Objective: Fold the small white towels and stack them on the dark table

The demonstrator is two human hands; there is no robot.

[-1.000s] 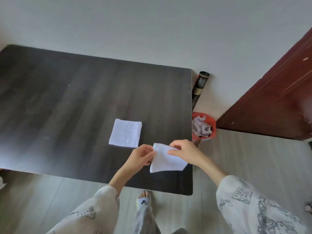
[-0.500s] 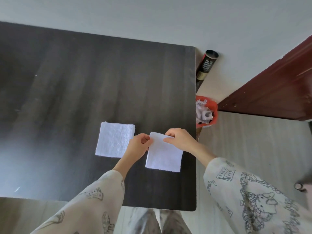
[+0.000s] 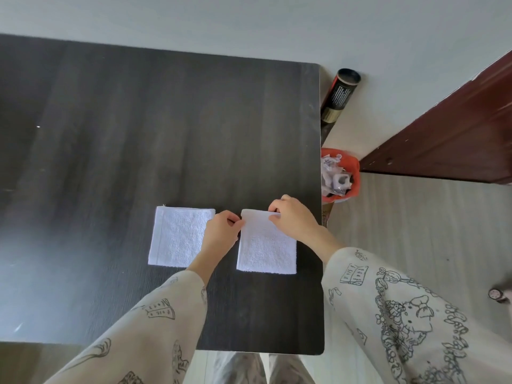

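Two small white towels lie side by side on the dark table [image 3: 138, 134], near its front right part. The left towel [image 3: 177, 236] is a flat folded square, partly covered by my left wrist. The right towel [image 3: 266, 250] lies flat beside it, close to the table's right edge. My left hand [image 3: 221, 234] pinches the right towel's far left corner. My right hand [image 3: 293, 217] pinches its far edge toward the right corner.
The table's right edge runs just past the right towel. Beyond it on the floor stand an orange bin [image 3: 342, 176] full of crumpled waste and a black tube [image 3: 339, 95] leaning on the wall. A dark red door [image 3: 457, 128] is at the right.
The right towel, held up over the front edge a second ago, now lies flat on the table beside the left towel. Both hands moved away from me with it. The view shifted.
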